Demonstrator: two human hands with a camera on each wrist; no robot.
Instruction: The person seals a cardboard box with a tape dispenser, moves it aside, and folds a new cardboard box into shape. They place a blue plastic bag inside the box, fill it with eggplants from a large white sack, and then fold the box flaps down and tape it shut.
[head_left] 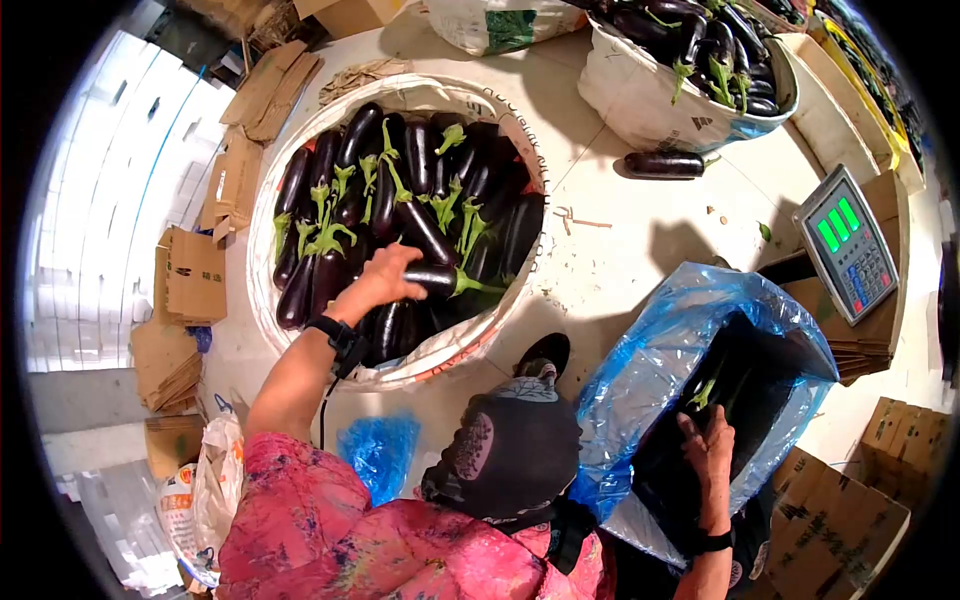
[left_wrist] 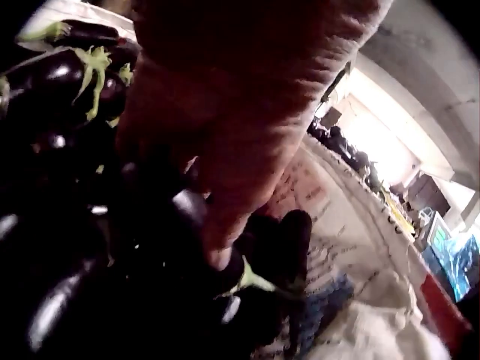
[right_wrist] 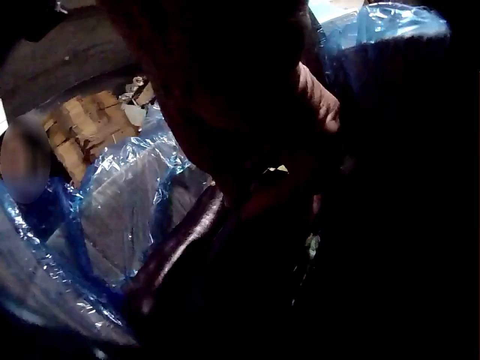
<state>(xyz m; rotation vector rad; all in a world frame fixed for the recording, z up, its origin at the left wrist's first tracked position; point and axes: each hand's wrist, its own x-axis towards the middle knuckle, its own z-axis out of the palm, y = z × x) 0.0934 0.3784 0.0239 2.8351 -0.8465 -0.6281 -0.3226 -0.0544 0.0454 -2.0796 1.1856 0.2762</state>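
My left hand (head_left: 382, 280) grips a dark, glossy eggplant (head_left: 432, 279) at the near right of a big round white sack (head_left: 262, 290) full of eggplants. Its green stem (left_wrist: 257, 280) points away from my fingers in the left wrist view. Lower right, my right hand (head_left: 710, 445) reaches down into a box lined with blue plastic (head_left: 612, 400), its fingertips right by an eggplant with a green stem (head_left: 705, 393). A purple eggplant (right_wrist: 180, 247) shows beneath that hand in the right wrist view. Deep shadow hides its fingers, and I cannot tell whether they grip.
Behind stands a second white sack (head_left: 640, 100) of eggplants, and one loose eggplant (head_left: 665, 165) lies on the floor before it. A scale display (head_left: 848, 243) rises beside the lined box. Cardboard boxes (head_left: 195, 275) line the left; crumpled blue plastic (head_left: 378, 455) lies near my leg.
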